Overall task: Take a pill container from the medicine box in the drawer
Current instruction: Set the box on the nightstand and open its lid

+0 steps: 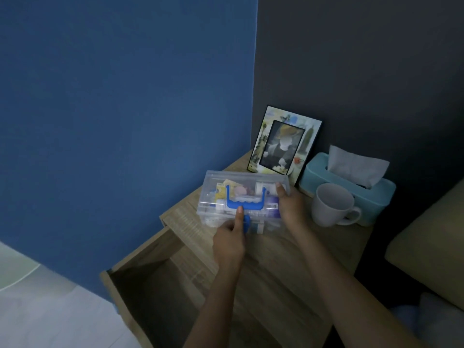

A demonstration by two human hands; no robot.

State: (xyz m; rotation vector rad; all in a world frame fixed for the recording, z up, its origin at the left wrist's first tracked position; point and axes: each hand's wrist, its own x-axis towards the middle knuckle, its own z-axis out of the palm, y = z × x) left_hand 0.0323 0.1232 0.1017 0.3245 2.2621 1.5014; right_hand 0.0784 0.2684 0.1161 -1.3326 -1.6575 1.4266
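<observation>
A clear plastic medicine box point(213, 197) with a blue handle point(244, 203) and a blue front latch rests on the top of the wooden nightstand point(324, 249). Several packets and bottles show through its closed lid, including a white container point(262, 188) at the back right. My left hand point(229, 241) is at the box's front, thumb pressed up against the lid by the latch. My right hand point(291, 205) grips the box's right end. The drawer point(160, 292) below stands pulled out, and its inside is dark.
A picture frame point(283, 144) leans on the dark wall behind the box. A white mug point(332, 205) and a teal tissue box point(351, 187) stand to the right. A beige cushion edge point(431, 237) lies at the far right. The blue wall is on the left.
</observation>
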